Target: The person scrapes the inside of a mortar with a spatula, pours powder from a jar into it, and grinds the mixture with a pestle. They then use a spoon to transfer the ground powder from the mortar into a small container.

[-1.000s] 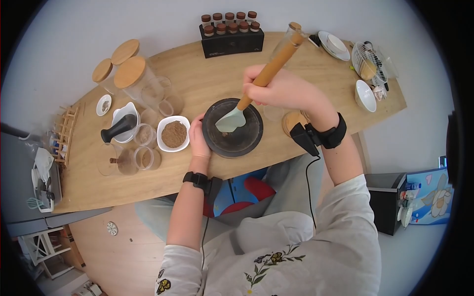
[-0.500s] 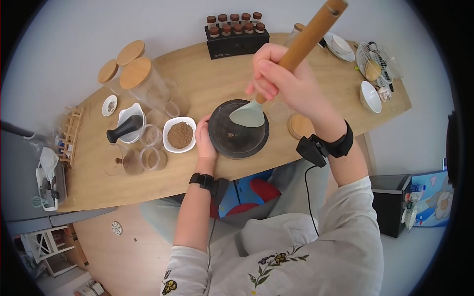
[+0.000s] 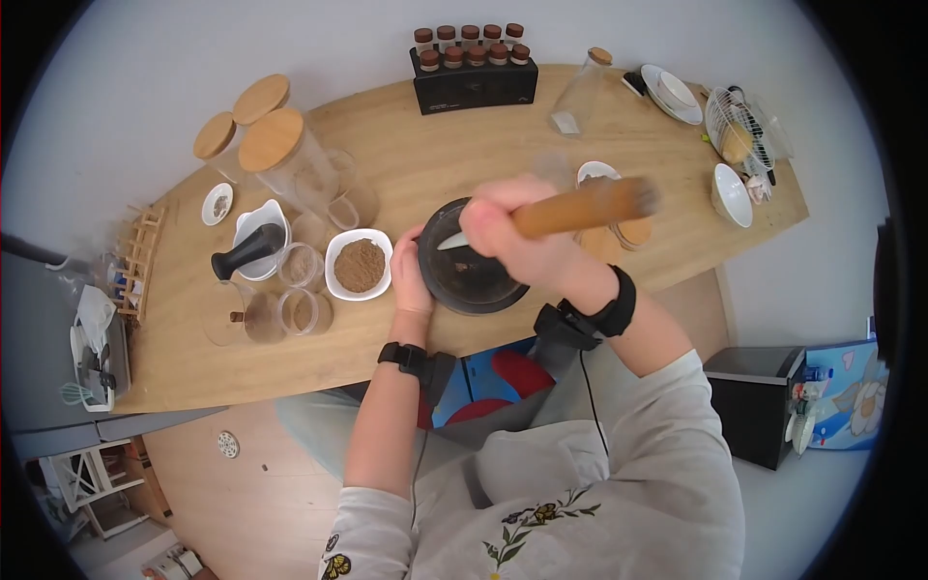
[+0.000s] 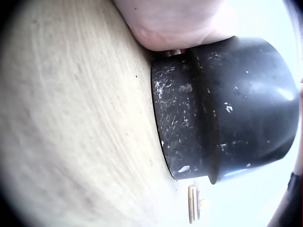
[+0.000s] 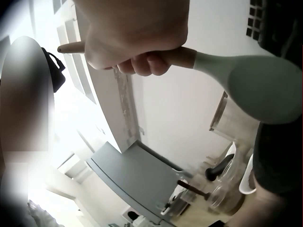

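Note:
A black stone mortar (image 3: pixel 474 280) stands on the table in front of the person. The left hand (image 3: pixel 413 280) rests along its left side, fingers fairly straight; the left wrist view shows the heel of that hand against the mortar's (image 4: pixel 246 109) outer wall. My right hand (image 3: pixel 512 232) grips a pale green spoon with a thick wooden handle (image 3: pixel 580 208). That handle leans right and up toward the head camera. Part of the spoon's head shows inside the mortar's rim, edge-on, the rest hidden by the hand. The right wrist view shows the broad spoon head (image 5: pixel 265 85) in full.
Left of the mortar is a white bowl of brown powder (image 3: pixel 361 266). Beyond it are small clear jars (image 3: pixel 304 312), a black pestle (image 3: pixel 248 251) over a white dish, and tall lidded jars (image 3: pixel 273 140). A spice rack (image 3: pixel 476 87) stands behind; a wooden lid (image 3: pixel 633 232) lies right.
My right hand has come nearer and the spoon's handle has swung down to the right. The spoon head has turned edge-on in the mortar. The left hand stays at the mortar's side.

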Demonstrator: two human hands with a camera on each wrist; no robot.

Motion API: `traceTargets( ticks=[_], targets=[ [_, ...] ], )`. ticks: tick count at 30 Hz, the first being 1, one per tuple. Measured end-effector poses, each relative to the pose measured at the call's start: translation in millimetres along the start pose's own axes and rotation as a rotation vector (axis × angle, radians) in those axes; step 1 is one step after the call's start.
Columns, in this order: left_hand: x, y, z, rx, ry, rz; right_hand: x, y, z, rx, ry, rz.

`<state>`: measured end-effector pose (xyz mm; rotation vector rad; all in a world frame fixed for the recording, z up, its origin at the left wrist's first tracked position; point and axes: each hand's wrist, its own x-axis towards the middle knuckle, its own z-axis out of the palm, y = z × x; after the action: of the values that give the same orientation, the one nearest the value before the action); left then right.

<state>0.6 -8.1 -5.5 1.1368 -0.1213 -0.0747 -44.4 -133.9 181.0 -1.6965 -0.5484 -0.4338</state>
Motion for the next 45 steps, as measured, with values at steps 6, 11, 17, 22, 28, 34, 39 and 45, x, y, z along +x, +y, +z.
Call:
traceTargets(
  ticks=[6, 11, 17, 22, 28, 34, 39, 45],
  targets=[
    [-2, -1, -3, 0.076, -0.016, 0.003, 16, 10, -15, 0.382, 0.007, 0.2],
    [-4, 3, -1, 0.083, -0.003, 0.006, 12, 2, -18, 0.324, -0.075, 0.15],
    [-3, 1, -1, 0.041, 0.01, -0.024, 15, 9, -8, 0.184, -0.101, 0.136],
    [-2, -3, -3, 0.057, 0.014, -0.031, 19, 5, -15, 0.258, -0.076, 0.118],
    [-4, 6, 0, 0.172, 0.002, -0.009, 30, -12, -18, 0.248, -0.111, 0.096],
    [-3, 8, 0, 0.189, -0.033, 0.025, 29, 0, 1, 0.177, -0.161, 0.183],
    [-4, 6, 1, 0.17, -0.005, -0.001, 32, 8, -13, 0.44, -0.11, 0.267],
    [-4, 6, -1, 0.234, -0.023, 0.042, 38, 3, -22, 0.547, -0.119, 0.117]
  ],
)
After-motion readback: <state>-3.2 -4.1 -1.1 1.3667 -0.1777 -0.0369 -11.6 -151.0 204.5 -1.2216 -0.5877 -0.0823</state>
